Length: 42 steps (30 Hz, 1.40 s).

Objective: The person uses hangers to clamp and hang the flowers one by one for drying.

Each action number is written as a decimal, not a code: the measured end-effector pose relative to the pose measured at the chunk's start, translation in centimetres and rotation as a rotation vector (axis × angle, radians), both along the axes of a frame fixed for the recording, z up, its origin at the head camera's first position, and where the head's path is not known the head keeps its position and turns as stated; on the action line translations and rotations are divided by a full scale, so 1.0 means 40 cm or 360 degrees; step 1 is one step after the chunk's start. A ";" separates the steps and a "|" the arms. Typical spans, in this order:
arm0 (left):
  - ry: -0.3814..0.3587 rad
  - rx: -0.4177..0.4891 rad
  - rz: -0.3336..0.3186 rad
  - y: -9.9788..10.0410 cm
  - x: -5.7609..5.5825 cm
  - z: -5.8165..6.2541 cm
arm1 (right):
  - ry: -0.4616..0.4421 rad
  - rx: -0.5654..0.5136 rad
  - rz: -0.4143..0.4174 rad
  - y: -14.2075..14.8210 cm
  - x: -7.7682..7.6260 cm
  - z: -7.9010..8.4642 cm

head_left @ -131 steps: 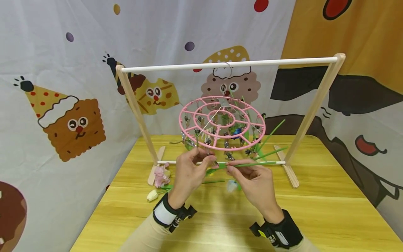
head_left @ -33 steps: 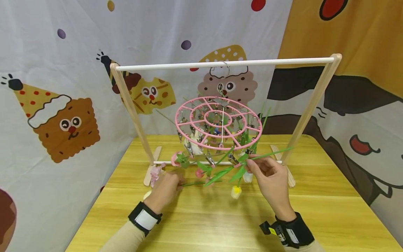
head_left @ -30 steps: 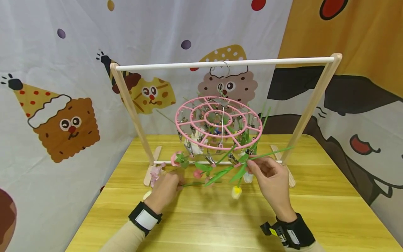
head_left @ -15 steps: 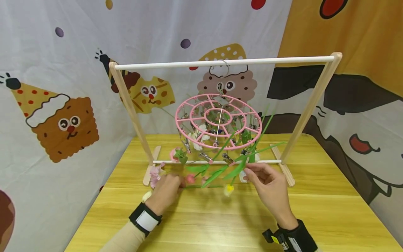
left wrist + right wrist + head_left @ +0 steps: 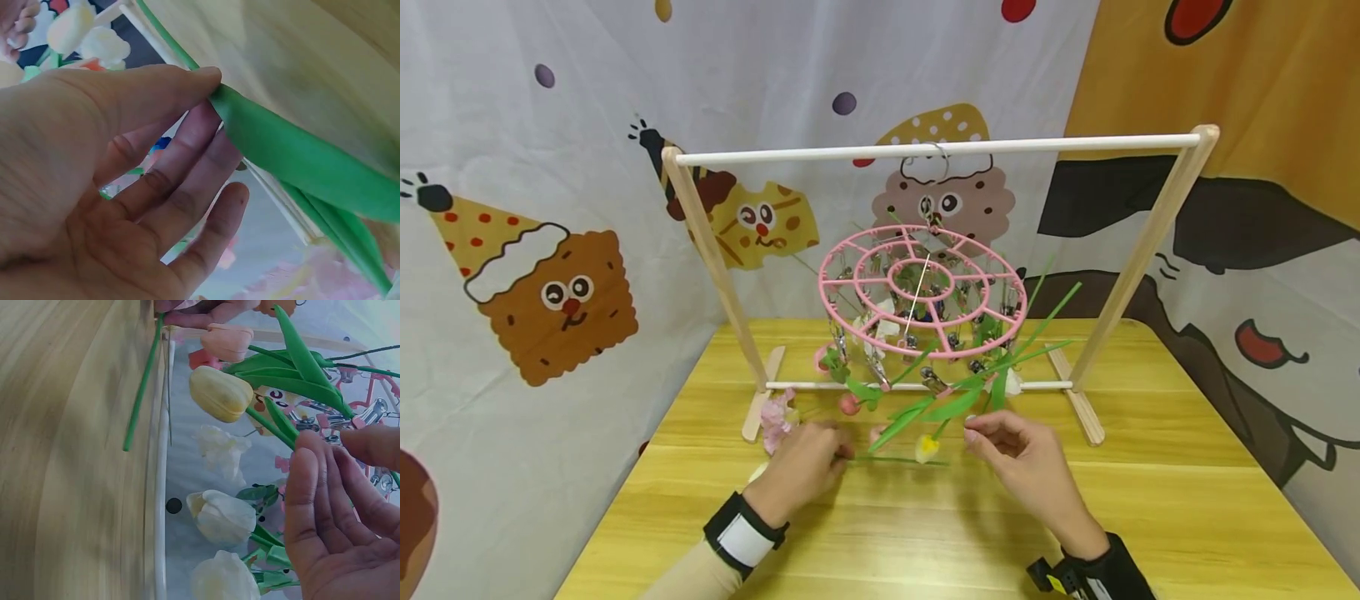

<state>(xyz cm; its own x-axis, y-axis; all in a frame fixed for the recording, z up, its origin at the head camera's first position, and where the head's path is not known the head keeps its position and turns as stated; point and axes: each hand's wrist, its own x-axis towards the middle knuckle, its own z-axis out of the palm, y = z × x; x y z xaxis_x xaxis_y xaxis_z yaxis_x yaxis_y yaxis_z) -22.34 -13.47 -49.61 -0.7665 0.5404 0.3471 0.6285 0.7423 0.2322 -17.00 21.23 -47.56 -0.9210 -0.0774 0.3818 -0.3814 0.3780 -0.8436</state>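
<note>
My left hand (image 5: 805,467) pinches the green stem of an artificial tulip between thumb and index finger, low over the table. Its wide leaf (image 5: 300,150) shows in the left wrist view, and its pale head (image 5: 758,472) is partly hidden behind the hand. My right hand (image 5: 1030,467) hovers below the pink round clip hanger (image 5: 917,354), fingers loosely bent and holding nothing. Just beside it a yellow-white tulip (image 5: 220,394) hangs from the hanger. Several other artificial flowers hang there too, including a pink tulip (image 5: 849,404) and a white tulip (image 5: 222,515).
The hanger hooks onto the white top bar (image 5: 775,156) of a wooden stand (image 5: 1157,225). A lower bar (image 5: 1045,385) crosses behind the flowers. A pink ruffled flower (image 5: 777,419) lies by the stand's left foot. Patterned cloth (image 5: 587,375) backs the wooden table (image 5: 880,533).
My right hand has let go of the hanging tulip's stem and moved down. The left hand has taken hold of the lying tulip and shifted slightly right with it. The hanger has turned slightly.
</note>
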 end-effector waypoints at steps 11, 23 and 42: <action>-0.0184 0.0039 -0.0115 0.023 0.028 0.021 | -0.0181 0.0293 0.0118 0.006 -0.002 -0.023; -0.0313 0.0216 -0.0195 0.036 0.049 0.034 | -0.0272 0.0494 0.0302 0.036 -0.005 -0.054; -0.0579 0.0510 -0.0149 0.046 0.051 0.015 | -0.0541 -0.0259 0.0408 0.017 -0.017 -0.055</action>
